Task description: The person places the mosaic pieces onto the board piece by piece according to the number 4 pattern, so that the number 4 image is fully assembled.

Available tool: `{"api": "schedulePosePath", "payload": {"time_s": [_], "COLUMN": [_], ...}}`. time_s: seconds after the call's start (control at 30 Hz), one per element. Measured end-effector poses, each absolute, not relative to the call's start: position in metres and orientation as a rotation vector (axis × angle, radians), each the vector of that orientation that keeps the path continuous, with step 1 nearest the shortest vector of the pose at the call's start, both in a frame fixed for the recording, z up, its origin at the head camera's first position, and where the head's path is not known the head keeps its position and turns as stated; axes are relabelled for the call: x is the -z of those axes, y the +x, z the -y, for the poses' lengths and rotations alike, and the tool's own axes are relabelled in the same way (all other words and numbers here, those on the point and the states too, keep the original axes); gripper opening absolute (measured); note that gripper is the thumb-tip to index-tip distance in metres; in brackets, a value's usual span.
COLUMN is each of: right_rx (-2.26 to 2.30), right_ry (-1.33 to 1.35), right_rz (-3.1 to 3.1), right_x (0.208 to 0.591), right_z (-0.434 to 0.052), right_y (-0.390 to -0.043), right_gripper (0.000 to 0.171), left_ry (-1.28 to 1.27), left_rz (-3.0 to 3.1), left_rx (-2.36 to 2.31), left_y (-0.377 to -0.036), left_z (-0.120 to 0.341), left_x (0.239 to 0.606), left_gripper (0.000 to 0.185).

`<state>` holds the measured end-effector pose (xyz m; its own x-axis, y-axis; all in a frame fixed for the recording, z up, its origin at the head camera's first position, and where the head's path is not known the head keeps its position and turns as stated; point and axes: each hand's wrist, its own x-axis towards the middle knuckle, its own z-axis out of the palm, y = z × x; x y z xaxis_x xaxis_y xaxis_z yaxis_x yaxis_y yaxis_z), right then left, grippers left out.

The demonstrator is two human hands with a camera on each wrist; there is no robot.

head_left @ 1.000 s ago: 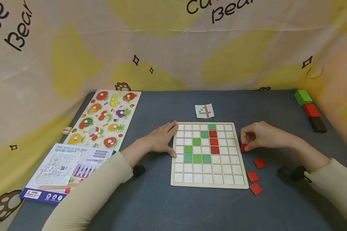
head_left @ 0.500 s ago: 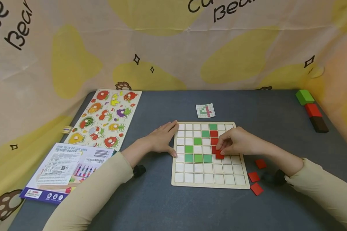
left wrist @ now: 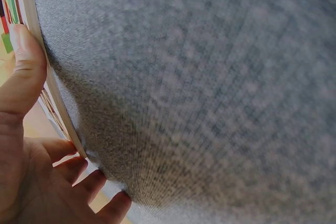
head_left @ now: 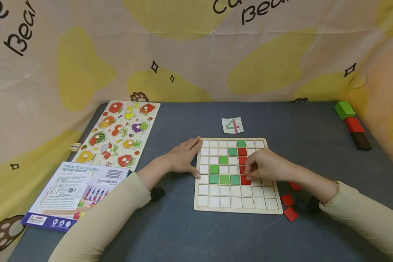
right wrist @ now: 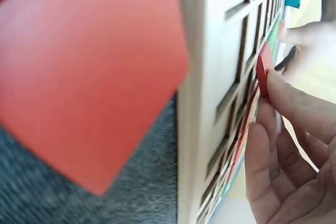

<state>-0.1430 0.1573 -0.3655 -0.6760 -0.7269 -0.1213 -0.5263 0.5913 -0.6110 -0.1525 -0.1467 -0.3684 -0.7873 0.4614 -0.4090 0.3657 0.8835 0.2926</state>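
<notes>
— Red tile (head_left: 245, 178) — where is it?
— Pinched in the right hand (head_left: 265, 165), tipped up over a square of the wooden board (head_left: 235, 209), right next to the green tiles (head_left: 224, 179).
— And the left hand (head_left: 181, 158)?
— Flat, fingers straight, pressing the board's edge. More red tiles (head_left: 286, 200) lie by the right wrist.

Pale wooden grid board (head_left: 237, 208); matt red tile (right wrist: 89, 72); grey felt-like mat (left wrist: 210, 87).

Both arms wear long, loose sleeves (head_left: 98, 222) of pale cream-beige cloth that end at the wrists. A small black camera unit (head_left: 157, 193) is strapped under each wrist. The hands are bare.
</notes>
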Motion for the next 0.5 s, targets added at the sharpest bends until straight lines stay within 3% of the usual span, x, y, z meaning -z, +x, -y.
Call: {"api": "schedulePosePath", "payload": {"time_s": [0.23, 0.5], "right_rx": [0.755, 0.773], "right_ry": [-1.046, -0.981], "right_rz": [-2.429, -2.329], "right_x": [0.365, 0.356], "right_z": [-0.170, -0.221], "right_y": [-0.144, -0.154], "right_gripper": [0.014, 0.013], "left_ry": [0.617, 0.618], "left_rz": [-2.573, -2.569], "left_rx": [-0.266, -0.269], "left_y": [-0.152, -0.153], "left_z": [0.146, 0.147], "left_x": [0.369, 0.370], "left_gripper": [0.120, 0.119]}}
